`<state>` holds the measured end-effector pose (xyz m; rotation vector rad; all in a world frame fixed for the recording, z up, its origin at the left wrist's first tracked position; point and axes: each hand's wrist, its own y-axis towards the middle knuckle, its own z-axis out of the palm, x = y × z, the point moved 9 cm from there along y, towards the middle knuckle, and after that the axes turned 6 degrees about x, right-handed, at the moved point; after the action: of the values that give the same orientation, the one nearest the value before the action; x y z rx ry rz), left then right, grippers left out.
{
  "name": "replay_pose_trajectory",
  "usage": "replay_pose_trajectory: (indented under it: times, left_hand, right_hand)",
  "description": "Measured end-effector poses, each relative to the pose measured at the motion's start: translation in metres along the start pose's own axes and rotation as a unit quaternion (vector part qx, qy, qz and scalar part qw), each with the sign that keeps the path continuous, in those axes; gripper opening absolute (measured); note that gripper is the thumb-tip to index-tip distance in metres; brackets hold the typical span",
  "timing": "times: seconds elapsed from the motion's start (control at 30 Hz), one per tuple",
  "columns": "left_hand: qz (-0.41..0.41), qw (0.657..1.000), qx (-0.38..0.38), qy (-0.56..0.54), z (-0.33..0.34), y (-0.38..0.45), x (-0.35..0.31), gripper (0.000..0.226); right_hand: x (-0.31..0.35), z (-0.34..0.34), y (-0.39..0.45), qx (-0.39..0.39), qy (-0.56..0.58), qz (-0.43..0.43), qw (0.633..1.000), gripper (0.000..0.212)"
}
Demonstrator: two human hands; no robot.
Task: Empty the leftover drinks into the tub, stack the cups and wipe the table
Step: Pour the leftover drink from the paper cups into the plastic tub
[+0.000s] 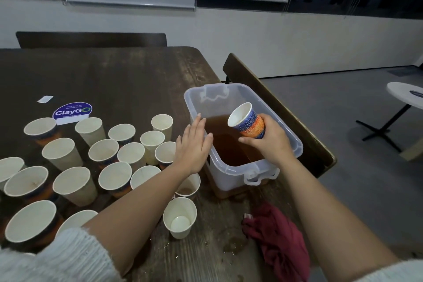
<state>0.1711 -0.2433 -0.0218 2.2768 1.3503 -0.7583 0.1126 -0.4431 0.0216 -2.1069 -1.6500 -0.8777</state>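
Sideways — blue-orange cup (248, 121), white-lined

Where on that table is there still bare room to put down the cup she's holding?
The far stretch of table, beyond the ClayGO sticker, is bare. A smaller patch lies at the near edge, between the lone white cup and the red cloth, though it looks wet. The left side is crowded with cups, and the tub fills the right edge.
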Motion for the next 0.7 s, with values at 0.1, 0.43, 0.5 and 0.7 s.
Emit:
replay_pose_trajectory:
  times: [0.1, 0.43, 0.5, 0.7]
  left_hand:
    - [0.002, 1.000, 0.001, 0.001, -0.0002, 0.0009, 0.0000, 0.052]
    - [0.005, 1.000, 0.005, -0.001, -0.0004, 0.0011, 0.0010, 0.054]
    - [0.003, 1.000, 0.005, -0.001, -0.0006, 0.0012, 0.0009, 0.054]
    - [0.005, 1.000, 0.002, 0.000, -0.0010, 0.0007, 0.0007, 0.054]
  right_hand:
    - [0.0004, -0.0004, 0.0003, -0.004, -0.021, -0.001, 1.000, 0.067]
    - [0.0005, 0.0000, 0.0004, -0.010, -0.052, 0.005, 0.999, 0.068]
    - [0.0006, -0.0001, 0.0003, -0.012, -0.055, 0.005, 0.998, 0.068]
    - [0.0007, 0.0005, -0.0002, -0.004, -0.062, 0.010, 0.998, 0.068]
